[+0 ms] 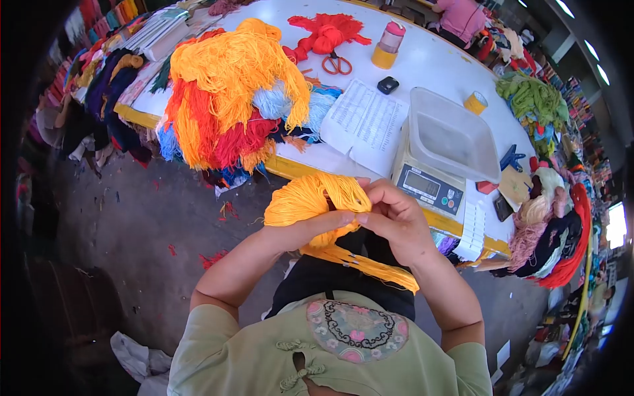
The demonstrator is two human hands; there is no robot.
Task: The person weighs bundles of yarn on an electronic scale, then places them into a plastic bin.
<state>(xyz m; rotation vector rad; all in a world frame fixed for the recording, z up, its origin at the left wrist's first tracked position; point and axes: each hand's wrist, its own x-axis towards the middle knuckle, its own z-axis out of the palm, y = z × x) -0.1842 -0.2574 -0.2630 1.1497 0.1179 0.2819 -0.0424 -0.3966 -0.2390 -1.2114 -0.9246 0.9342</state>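
Both hands hold a bundle of orange-yellow yarn (pixel 305 199) just in front of my lap, below the table's front edge. My left hand (pixel 321 228) grips it from underneath, fingers wrapped around the skein. My right hand (pixel 395 220) pinches the same yarn from the right, fingers bent over its top. A flat tail of the yarn (pixel 370 265) trails down across my dark trousers.
A white table (pixel 432 66) carries a big heap of orange, red and blue yarn (pixel 228 92), red yarn (pixel 323 33), orange-handled scissors (pixel 337 64), a printed sheet (pixel 365 123), a scale with a clear tub (pixel 444 148), a bottle (pixel 388 45) and tape (pixel 475 102). Another person (pixel 459 18) sits at the far side.
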